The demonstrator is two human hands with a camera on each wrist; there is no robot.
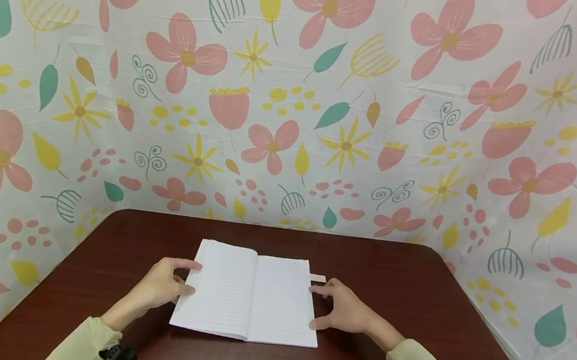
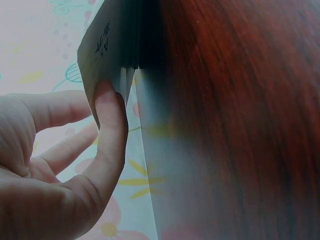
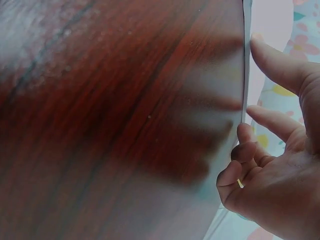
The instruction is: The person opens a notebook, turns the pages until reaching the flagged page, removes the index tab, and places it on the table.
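Note:
A white lined notebook (image 1: pixel 279 298) lies spread on the dark wooden table, its pages facing up. At its left edge my left hand (image 1: pixel 160 284) grips the left half between thumb and fingers. The left wrist view shows the thumb (image 2: pixel 111 115) on an outer face of the notebook (image 2: pixel 97 60) that bears dark handwriting, with fingers behind it. My right hand (image 1: pixel 346 310) touches the right edge with thumb and index fingertips spread apart. In the right wrist view, the other fingers of the right hand (image 3: pixel 280 160) are bent beside the notebook's thin edge (image 3: pixel 246 60).
A small pale strip (image 1: pixel 318 278) sticks out by the notebook's upper right edge, partly hidden. The brown table (image 1: pixel 388 272) has rounded far corners. Flower-patterned cloth (image 1: pixel 273 116) hangs behind and at both sides. Dark wrist straps (image 1: pixel 118 356) circle both sleeves.

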